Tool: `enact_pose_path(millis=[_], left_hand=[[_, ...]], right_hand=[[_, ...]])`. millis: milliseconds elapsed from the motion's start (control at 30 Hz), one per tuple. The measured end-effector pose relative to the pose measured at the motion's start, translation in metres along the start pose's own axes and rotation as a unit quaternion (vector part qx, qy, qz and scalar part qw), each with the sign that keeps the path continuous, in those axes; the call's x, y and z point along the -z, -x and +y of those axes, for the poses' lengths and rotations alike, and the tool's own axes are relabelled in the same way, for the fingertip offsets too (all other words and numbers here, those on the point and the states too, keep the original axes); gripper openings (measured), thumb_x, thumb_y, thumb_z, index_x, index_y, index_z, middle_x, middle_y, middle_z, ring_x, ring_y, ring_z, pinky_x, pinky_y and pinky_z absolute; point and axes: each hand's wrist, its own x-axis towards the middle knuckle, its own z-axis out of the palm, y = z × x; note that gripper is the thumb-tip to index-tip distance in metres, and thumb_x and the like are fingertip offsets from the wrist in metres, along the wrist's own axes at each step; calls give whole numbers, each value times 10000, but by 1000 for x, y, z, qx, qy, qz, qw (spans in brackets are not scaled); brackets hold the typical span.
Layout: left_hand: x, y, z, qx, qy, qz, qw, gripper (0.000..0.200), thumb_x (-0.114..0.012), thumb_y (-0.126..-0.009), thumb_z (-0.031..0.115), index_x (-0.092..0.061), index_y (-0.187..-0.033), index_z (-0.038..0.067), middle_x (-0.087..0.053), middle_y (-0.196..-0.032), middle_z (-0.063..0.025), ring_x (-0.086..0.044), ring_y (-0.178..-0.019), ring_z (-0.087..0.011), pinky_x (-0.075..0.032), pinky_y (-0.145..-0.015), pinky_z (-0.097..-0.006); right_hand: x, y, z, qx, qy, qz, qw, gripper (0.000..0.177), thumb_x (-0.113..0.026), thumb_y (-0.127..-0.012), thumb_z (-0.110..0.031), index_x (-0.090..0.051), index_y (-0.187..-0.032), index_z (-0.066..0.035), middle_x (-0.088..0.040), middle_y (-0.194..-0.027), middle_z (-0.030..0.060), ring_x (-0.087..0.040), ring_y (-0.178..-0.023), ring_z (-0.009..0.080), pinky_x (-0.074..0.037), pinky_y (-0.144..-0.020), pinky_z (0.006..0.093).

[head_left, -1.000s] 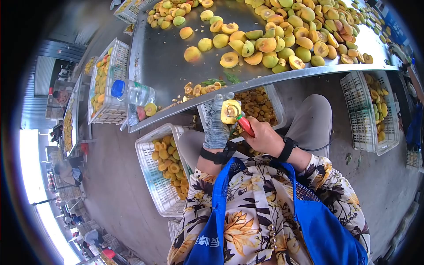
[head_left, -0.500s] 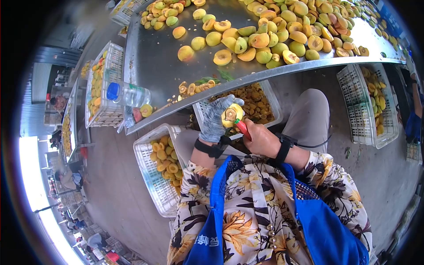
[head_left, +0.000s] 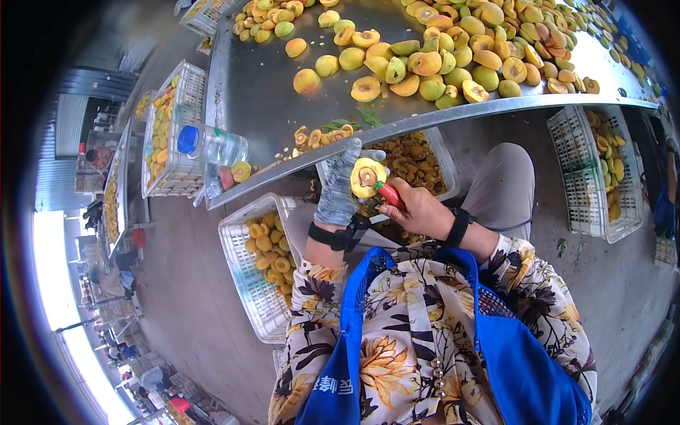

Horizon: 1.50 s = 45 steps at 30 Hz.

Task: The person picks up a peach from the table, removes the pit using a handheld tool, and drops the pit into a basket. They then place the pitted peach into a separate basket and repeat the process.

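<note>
My left hand (head_left: 336,193), in a grey glove, holds a yellow peach half (head_left: 363,185) with its cut face up and the brown pit area showing. In my bare right hand (head_left: 426,214) is a red-handled tool (head_left: 391,195) with a green collar. Its end meets the lower right edge of the peach half, and the tip is hidden. Below both hands, partly covered by them, a white crate (head_left: 448,170) holds cut peach pieces. Just above the left hand, pitted scraps (head_left: 320,137) lie along the metal table's edge.
Peach halves (head_left: 453,64) are heaped on the metal table (head_left: 276,99). A blue-capped bottle (head_left: 216,145) stands at its left corner. Crates of peaches stand at lower left (head_left: 244,273), far left (head_left: 185,106) and right (head_left: 577,177). Other people work in the left background.
The left glove's fingers have straightened somewhat around the peach half, whose cut face now turns more toward me. The tool has shifted slightly along its edge. The view has moved a little.
</note>
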Motion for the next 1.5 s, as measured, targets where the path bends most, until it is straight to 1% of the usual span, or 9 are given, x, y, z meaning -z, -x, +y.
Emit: enact_pose_path(millis=[133, 367, 433, 567, 600, 667, 800, 1200, 1500], left_hand=[[-15, 11, -8, -110, 21, 20, 994, 367, -550, -872, 355, -547, -1020, 19, -636, -879, -124, -632, -732, -219, -549, -624, -314], [-10, 5, -30, -91, 45, 17, 995, 338, -558, -878, 287, -541, -1071, 10, -617, -940, -101, -623, -817, -203, -544, -651, -307], [-21, 10, -35, -239, -13, 69, 968, 283, -541, -893, 234, -544, -1078, 19, -619, -939, -88, -620, -836, -199, -542, -661, -301], [-35, 17, -30, -287, -38, 62, 955, 239, -543, -895, 226, -582, -1017, 24, -624, -929, -96, -622, -823, -200, -536, -671, -295], [-31, 16, -28, -288, -39, 62, 955, 239, -543, -895, 226, -582, -1017, 24, -624, -929, -96, -622, -823, -200, -536, -671, -295], [-17, 13, -15, -85, 31, -4, 996, 240, -569, -876, 232, -590, -989, 22, -626, -919, -117, -626, -796, -222, -532, -667, -303], [-2, 6, 3, 6, 37, -110, 993, 251, -623, -823, 197, -577, -973, 1, -626, -872, -135, -628, -740, -255, -528, -634, -329], [-13, 5, -3, -136, 21, 29, 990, 357, -578, -860, 340, -553, -983, 5, -623, -838, -126, -617, -705, -206, -531, -603, -299], [-6, -2, -18, -59, 71, 63, 994, 392, -530, -877, 386, -551, -997, 13, -612, -821, -121, -608, -701, -222, -536, -654, -345]], right_hand=[[-8, 3, 0, -24, -6, 54, 998, 332, -624, -810, -247, -452, -923, 14, -557, -662, 231, -559, -654, 424, -436, -567, 452], [-14, 11, 2, -11, -8, 68, 998, 319, -639, -807, -181, -447, -967, 18, -547, -654, 230, -571, -634, 396, -438, -544, 404], [-18, 12, -3, -55, -23, 68, 996, 280, -620, -798, -134, -443, -952, 19, -542, -652, 235, -569, -621, 391, -437, -545, 405], [-24, 15, -18, -91, -78, 91, 989, 210, -571, -772, -84, -442, -892, 30, -560, -672, 263, -568, -675, 433, -447, -598, 456], [-23, 14, -17, -88, -64, 77, 991, 197, -556, -768, -69, -440, -891, 33, -558, -674, 271, -567, -676, 436, -448, -599, 458], [-23, 12, -17, -83, -51, 62, 993, 185, -540, -764, -54, -439, -890, 36, -557, -675, 278, -567, -677, 439, -450, -599, 461], [-26, 10, -10, -54, -17, 40, 998, 206, -545, -754, -47, -438, -913, 29, -554, -669, 265, -567, -670, 429, -446, -582, 445], [-15, -4, -10, -16, -24, 45, 999, 341, -653, -776, -197, -431, -924, 16, -554, -663, 234, -566, -657, 415, -444, -579, 446], [1, 10, -25, -11, -92, 81, 992, 376, -632, -817, -246, -431, -976, 30, -549, -678, 203, -579, -637, 360, -451, -579, 386]])
